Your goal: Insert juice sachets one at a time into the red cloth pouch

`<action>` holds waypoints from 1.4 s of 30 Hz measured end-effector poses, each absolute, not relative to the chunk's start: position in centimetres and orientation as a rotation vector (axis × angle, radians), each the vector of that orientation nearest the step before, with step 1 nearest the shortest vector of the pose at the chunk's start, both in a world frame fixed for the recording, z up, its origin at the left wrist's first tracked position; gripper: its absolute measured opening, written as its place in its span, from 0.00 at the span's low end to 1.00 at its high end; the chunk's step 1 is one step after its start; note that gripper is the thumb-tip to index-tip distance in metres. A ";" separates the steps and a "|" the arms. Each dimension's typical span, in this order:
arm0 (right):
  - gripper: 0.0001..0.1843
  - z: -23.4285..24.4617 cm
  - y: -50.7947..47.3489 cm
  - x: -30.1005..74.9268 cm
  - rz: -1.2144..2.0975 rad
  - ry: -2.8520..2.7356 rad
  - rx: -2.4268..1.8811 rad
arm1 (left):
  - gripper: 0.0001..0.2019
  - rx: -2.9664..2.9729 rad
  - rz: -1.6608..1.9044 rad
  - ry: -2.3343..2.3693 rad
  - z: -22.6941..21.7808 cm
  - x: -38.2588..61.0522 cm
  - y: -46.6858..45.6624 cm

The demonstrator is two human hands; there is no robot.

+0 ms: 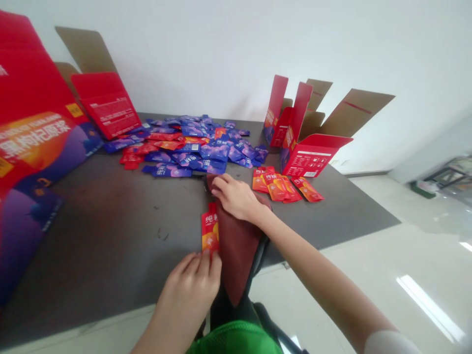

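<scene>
The left hand (188, 285) is nearest the viewer, its fingers pressed together on the lower end of a red sachet (210, 228), which stands almost upright just left of a dark red cloth (238, 250). The right hand (236, 196) lies open and palm down on the top of that cloth, its fingers loosely apart and holding nothing that can be seen. Both hands are at the near edge of the gray table (110, 231), just in front of a loose heap of blue sachets (195, 152). Some red sachets are mixed into the heap, while a small group of red sachets (285, 186) lies apart to its right, which suggests some of the sorting is done and a good deal is left. Beyond that group stands an open red carton (313, 155), its flaps up; what is inside it is hidden. To the left of the heap lie a small red carton (106, 105) and a large red-and-purple carton (31, 142).
</scene>
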State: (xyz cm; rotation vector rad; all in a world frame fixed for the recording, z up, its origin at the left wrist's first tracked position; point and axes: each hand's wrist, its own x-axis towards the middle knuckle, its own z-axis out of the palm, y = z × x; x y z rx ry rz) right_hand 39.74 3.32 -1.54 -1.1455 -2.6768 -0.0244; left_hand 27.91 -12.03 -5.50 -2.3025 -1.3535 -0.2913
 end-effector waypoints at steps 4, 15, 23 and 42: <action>0.13 -0.4 -0.9 41.4 0.052 -2.664 -0.951 | 0.19 -2.322 -0.283 -1.338 -5.6 27.9 -11.9; 0.15 -4.1 1.1 38.5 -0.074 -2.921 -0.938 | 0.22 -2.331 -0.431 -1.254 -5.7 27.2 -11.6; 0.15 -1.8 4.6 38.9 -0.033 -2.703 -1.149 | 0.19 -2.390 -0.269 -1.415 -4.8 27.8 -11.3; 0.15 -4.3 5.1 38.0 -0.105 -2.891 -1.020 | 0.19 -2.373 -0.471 -1.324 -5.8 27.2 -11.1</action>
